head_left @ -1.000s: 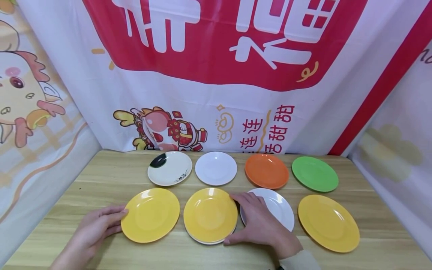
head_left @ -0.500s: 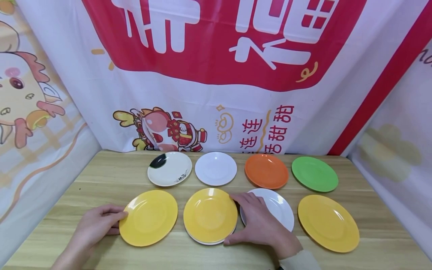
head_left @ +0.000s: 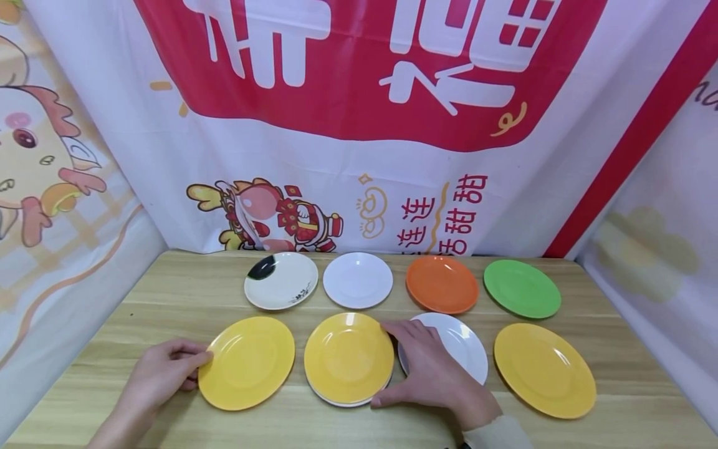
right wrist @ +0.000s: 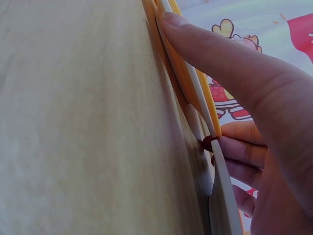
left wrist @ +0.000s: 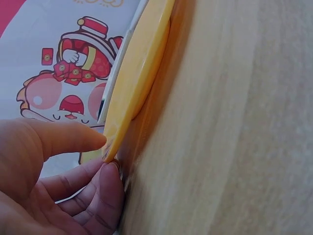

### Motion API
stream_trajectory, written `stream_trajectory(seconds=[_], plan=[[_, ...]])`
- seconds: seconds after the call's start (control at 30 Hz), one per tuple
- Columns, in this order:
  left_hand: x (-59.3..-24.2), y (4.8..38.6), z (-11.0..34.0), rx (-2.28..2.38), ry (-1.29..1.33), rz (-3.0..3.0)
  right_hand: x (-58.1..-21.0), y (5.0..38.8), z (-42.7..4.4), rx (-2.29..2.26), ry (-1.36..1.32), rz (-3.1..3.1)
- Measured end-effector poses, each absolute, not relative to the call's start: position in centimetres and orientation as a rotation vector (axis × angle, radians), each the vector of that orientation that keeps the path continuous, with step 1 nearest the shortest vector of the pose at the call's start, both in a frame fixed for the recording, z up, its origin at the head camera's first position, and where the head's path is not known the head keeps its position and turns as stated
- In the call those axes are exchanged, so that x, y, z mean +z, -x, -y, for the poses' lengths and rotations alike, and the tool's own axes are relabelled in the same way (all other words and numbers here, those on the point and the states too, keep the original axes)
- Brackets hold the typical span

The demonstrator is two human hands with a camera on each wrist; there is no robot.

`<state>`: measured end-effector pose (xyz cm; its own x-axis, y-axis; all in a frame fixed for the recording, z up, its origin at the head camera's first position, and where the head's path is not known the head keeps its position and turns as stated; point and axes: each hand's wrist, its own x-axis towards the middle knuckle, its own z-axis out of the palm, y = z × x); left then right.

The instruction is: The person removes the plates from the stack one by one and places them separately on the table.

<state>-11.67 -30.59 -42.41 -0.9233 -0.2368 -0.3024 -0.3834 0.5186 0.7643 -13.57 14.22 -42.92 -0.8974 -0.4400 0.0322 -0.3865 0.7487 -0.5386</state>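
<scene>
At the front left, my left hand (head_left: 159, 377) pinches the left rim of a yellow plate (head_left: 247, 363). In the left wrist view, the thumb lies on the plate's upper face and the fingers are beneath its edge. My right hand (head_left: 432, 371) holds the right side of a second yellow plate (head_left: 349, 357), stacked on a white-rimmed plate (head_left: 340, 404). The right wrist view shows the thumb (right wrist: 215, 46) against the near edge of this stack and fingertips at its far edge. A white plate (head_left: 468, 349) is partly hidden under the right hand.
A third yellow plate (head_left: 544, 371) lies at the front right. Behind, in a row, are a cream plate with a dark patch (head_left: 283, 284), a white plate (head_left: 359, 280), an orange plate (head_left: 443, 284) and a green plate (head_left: 523, 288). Printed cloth (head_left: 348, 162) hangs along the table's back.
The left yellow plate has shifted slightly left and toward the front with my left hand, its face tilting a little. The right hand and its stack have stayed in place.
</scene>
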Motion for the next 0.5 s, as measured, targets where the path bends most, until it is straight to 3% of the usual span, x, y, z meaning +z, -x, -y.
stream_trajectory(seconds=[0.5], plan=[[-39.5,11.2,29.7,1.545,0.590,-2.689,-43.0,13.6,-14.1,-0.823,0.672,-2.844]])
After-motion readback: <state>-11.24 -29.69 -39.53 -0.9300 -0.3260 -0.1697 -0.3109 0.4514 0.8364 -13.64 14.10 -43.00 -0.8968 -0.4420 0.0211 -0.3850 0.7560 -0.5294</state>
